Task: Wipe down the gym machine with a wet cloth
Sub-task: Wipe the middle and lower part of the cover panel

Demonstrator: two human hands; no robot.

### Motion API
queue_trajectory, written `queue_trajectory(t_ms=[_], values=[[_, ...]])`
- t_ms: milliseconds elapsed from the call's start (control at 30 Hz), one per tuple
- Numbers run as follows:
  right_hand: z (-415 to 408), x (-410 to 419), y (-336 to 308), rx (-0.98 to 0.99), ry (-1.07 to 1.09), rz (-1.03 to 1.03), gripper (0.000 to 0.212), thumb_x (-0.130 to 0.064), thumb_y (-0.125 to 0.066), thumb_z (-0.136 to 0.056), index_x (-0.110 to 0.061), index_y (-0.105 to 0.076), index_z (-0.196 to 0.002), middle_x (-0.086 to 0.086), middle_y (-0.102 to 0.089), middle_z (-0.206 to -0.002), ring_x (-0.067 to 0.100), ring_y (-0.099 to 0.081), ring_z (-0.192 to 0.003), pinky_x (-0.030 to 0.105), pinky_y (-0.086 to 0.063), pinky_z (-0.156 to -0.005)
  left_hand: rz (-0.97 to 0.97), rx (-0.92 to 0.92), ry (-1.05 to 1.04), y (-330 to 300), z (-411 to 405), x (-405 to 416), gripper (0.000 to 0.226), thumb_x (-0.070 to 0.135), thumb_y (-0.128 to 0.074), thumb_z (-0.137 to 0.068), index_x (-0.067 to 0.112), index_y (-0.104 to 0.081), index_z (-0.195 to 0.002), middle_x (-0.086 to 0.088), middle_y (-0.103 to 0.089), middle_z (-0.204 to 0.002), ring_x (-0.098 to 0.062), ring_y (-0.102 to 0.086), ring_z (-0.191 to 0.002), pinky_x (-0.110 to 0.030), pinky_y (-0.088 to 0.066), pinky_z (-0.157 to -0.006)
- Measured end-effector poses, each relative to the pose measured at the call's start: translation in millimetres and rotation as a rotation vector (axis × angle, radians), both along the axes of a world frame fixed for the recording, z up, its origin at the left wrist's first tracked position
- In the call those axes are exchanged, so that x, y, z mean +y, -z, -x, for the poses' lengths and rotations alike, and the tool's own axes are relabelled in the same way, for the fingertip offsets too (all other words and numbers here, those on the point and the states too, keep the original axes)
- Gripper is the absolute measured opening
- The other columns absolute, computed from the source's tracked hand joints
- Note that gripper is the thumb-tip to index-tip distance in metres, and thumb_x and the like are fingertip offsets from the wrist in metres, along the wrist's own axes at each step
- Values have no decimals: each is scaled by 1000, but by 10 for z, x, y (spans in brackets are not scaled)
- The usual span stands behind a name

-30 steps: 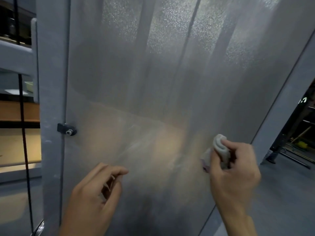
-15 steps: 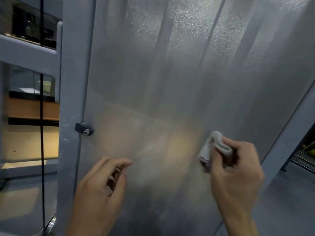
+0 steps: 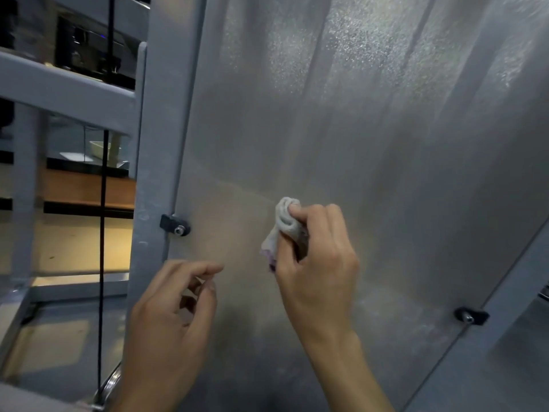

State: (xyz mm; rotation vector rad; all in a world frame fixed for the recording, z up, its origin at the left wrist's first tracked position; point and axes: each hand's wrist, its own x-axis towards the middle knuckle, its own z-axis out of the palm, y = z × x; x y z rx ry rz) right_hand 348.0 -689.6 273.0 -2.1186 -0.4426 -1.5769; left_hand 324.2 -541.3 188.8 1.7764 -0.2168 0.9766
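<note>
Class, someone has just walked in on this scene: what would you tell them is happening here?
A person is wiping a gym machine's frosted panel. The right hand grips a bunched white cloth against the panel, a little right of a black bolt clip on the grey frame post. The left hand hangs below with loosely curled fingers, holding nothing.

one view only, the head camera, worn up top and looking forward and slightly down, close in on the gym machine's frosted panel (image 3: 371,144), which fills most of the wide-angle frame. the right hand (image 3: 318,263) and left hand (image 3: 172,310) reach in from the bottom edge. at the left, past the grey upright post (image 3: 157,173), the view slips through to the room beyond.
</note>
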Motion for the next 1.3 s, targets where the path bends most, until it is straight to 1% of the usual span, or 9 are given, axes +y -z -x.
queue_trajectory(t_ms=[233,400,500,667,767,900,1067,1167,1300], values=[[254,-791,55,-31,175,-144,21,7,-77,-81,-4,-67,-96,5,-58,-89,7,-48,-75,7,-39,-73,148,-18,-21,-78,-2,124,44,2,-67,-91,43,-65,-107,22,-57,-107,-6,-62,-93,-5,-46,-74],[43,-317,11,-42,79,-65,15,-5,-63,-77,-6,-65,-92,11,-56,-88,21,-52,-76,28,-41,-66,157,-21,-4,-97,1,161,44,8,-65,-93,46,-62,-115,28,-53,-118,0,-60,-105,-5,-47,-78],[-71,154,-75,-40,21,-23,17,-17,-54,-77,-12,-62,-91,9,-54,-89,25,-50,-74,35,-38,-58,139,-20,-12,-84,-11,187,44,9,-64,-94,44,-61,-121,30,-51,-125,-1,-57,-118,-23,-49,-93],[-121,474,-155,4,-36,95,18,-20,-52,-79,-13,-61,-93,5,-54,-89,25,-52,-67,31,-39,-46,165,13,12,-74,-27,209,48,9,-64,-95,45,-58,-126,28,-52,-131,2,-52,-127,-27,-45,-98],[-46,90,-123,-9,-37,51,10,-13,-62,-84,-12,-63,-93,7,-57,-89,24,-55,-74,37,-44,-60,171,30,29,-71,-26,204,49,10,-63,-96,47,-56,-128,30,-52,-134,6,-51,-128,-21,-43,-97],[129,-441,-36,17,79,-60,25,9,-76,-78,-8,-66,-94,6,-57,-88,19,-55,-75,34,-44,-64,221,59,38,-68,-29,202,44,12,-61,-98,41,-59,-131,29,-54,-132,7,-52,-125,-17,-42,-96],[19,-139,-42,-9,62,-10,21,5,-67,-74,-8,-64,-90,8,-54,-85,21,-48,-73,28,-36,-62,273,112,59,-68,-4,212,42,18,-59,-100,47,-59,-130,26,-58,-129,7,-56,-119,-2,-44,-78],[-92,267,-82,-1,0,31,12,-13,-56,-77,-12,-60,-87,7,-54,-86,23,-48,-70,33,-36,-55,298,146,77,-91,12,232,44,21,-59,-98,55,-57,-127,29,-60,-125,8,-58,-116,-8,-43,-76],[-199,752,-170,45,-32,106,11,-12,-60,-76,-15,-54,-85,3,-51,-86,20,-39,-62,19,-14,-44,328,111,80,-120,23,232,47,14,-58,-99,53,-56,-125,31,-62,-125,6,-59,-118,-22,-46,-89]])
